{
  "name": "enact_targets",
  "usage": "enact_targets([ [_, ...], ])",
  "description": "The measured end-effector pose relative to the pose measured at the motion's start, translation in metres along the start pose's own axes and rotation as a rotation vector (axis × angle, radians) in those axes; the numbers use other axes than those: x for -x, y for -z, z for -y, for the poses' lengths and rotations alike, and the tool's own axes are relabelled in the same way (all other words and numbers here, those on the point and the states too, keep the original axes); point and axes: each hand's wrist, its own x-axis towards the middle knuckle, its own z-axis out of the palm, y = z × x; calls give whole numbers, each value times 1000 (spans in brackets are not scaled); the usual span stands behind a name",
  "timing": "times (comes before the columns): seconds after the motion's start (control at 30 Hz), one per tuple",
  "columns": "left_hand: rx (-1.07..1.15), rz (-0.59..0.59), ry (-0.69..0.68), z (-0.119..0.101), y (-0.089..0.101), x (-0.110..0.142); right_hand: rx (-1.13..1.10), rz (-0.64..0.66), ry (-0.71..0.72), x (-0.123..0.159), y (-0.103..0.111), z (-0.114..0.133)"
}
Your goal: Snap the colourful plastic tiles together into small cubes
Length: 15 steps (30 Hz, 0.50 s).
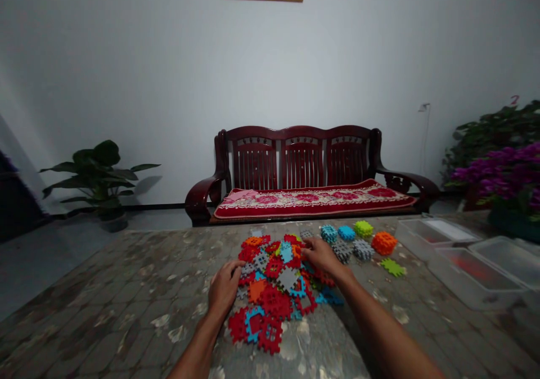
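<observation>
A heap of interlocking red, blue, grey and orange plastic waffle blocks [274, 292] lies on the table [126, 294] in front of me. My left hand [223, 287] rests at the heap's left edge, its fingers on a red piece. My right hand [323, 257] reaches over the heap's far right side, its fingertips among orange and red pieces. I cannot tell if it holds one. To the right stand small sorted stacks, among them teal blocks [328, 233], blue blocks [346, 233], lime blocks [363, 229], grey blocks [352, 249] and orange blocks [383, 243].
A flat green block [392, 267] lies beside the stacks. Clear plastic bins [472, 278] stand along the table's right side. Beyond the far edge are a dark wooden bench [301, 159] with a red cushion and potted plants [99, 179].
</observation>
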Motion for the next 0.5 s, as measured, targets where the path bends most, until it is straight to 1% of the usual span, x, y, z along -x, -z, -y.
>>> enact_targets([
  [0.07, -4, 5, -2, -2, 1, 0, 115, -32, -58, 6, -3, 10],
  [0.17, -9, 16, 3, -4, 3, 1, 265, -14, -119, 12, -5, 30],
  [0.27, -12, 27, 12, -5, 4, 1, 358, -11, -157, 13, -8, 43],
  [0.37, -17, 34, 17, -5, 4, 1, 403, -18, -170, 12, -12, 46],
  [0.5, -10, 26, 22, -3, 3, 0, 388, -42, -179, 16, -15, 44],
])
